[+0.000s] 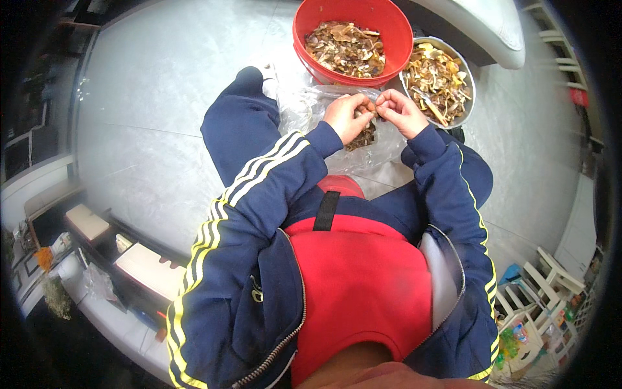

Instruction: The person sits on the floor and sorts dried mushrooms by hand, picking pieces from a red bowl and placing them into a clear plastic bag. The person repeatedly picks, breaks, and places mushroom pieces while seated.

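My left hand and my right hand meet fingertip to fingertip above an open clear plastic bag. Between their pinched fingers is a small brownish piece, probably of mushroom, mostly hidden by the fingertips. Dark brown mushrooms lie in the bag below, partly covered by my left hand. Just beyond the bag stands a red plastic bucket, part filled with brown and pale mushroom pieces. To its right, a round metal basin holds yellowish-brown mushrooms. A knife with a light handle rests on them.
Grey floor tiles surround my bent legs. A white rounded piece of furniture overhangs at the upper right. Cream-topped dark furniture stands at the lower left. White slatted racks with assorted goods are at the lower right.
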Action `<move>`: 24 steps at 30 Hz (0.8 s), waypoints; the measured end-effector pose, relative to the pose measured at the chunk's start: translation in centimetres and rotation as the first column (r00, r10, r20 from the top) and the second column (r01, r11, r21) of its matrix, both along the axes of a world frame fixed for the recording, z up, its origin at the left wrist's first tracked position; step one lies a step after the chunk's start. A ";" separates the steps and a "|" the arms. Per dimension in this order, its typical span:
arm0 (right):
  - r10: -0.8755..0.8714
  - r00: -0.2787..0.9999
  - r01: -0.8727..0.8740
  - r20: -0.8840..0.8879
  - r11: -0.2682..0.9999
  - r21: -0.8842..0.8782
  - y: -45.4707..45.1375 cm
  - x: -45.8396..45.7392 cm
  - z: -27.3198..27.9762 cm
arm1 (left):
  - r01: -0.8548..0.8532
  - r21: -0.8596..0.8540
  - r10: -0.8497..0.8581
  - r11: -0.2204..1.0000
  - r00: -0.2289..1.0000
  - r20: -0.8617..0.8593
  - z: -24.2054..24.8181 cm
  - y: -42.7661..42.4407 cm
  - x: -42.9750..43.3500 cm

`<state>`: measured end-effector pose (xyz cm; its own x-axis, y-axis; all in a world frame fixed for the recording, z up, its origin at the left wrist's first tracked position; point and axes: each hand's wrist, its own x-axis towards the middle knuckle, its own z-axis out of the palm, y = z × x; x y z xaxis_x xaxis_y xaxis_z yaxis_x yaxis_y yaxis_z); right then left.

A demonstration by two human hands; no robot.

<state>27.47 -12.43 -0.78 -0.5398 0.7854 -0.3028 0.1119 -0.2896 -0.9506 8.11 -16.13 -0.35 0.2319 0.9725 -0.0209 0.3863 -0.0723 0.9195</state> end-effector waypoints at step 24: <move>-0.117 0.788 -0.362 0.604 0.705 0.610 -3.2 -2.4 2.7 | -0.018 -0.077 0.015 0.997 0.999 -0.048 -0.7 -2.2 -0.6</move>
